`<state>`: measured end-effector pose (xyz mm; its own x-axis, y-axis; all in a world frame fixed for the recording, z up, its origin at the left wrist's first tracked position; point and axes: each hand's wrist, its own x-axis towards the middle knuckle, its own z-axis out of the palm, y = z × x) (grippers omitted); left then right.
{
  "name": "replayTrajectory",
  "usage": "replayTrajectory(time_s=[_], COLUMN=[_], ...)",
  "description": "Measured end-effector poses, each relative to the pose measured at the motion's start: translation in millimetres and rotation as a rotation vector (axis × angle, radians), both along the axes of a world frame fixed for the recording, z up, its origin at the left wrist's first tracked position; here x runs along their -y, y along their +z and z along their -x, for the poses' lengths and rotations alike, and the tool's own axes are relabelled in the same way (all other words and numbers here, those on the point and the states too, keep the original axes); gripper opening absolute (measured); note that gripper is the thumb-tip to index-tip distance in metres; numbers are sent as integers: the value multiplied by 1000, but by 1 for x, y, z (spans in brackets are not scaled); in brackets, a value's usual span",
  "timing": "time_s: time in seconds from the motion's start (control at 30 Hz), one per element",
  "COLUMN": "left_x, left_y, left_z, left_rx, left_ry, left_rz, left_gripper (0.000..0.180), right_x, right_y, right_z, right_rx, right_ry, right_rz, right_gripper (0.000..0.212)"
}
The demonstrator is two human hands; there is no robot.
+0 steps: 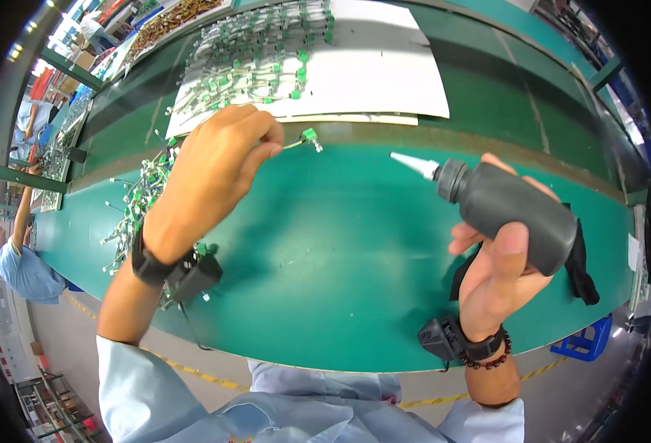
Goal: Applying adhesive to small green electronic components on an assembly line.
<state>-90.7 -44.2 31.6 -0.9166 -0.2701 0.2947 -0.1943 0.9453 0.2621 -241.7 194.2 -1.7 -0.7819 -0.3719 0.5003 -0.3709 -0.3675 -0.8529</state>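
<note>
Bottle [519, 210] in right hand [504, 272], matte, cone-tipped, blocky connector [309, 136] in left hand [225, 151]

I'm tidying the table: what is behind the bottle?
Fingers of the right hand, a black item and the table; how much of the item the bottle covers cannot be seen.

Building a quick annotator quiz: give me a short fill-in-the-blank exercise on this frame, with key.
The left hand pinches a thin wire carrying a small plastic connector coloured ____.
The dark plastic squeeze bottle is in the ____ hand.
Its tapered plastic nozzle is coloured ____.
The plastic stool at lower right is coloured ____.
Missing words: green; right; white; blue.
</note>
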Motion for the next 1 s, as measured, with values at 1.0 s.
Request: replayTrajectory(time_s=[1.0], left_x=[153], left_y=[-37], left_z=[140], left_rx=[37], left_ry=[-102], left_rz=[255], left_gripper=[10], right_x=[3], right_y=[3], right_z=[-4], right_rx=[222], right_ry=[86], right_rz=[-35], right_gripper=[73])
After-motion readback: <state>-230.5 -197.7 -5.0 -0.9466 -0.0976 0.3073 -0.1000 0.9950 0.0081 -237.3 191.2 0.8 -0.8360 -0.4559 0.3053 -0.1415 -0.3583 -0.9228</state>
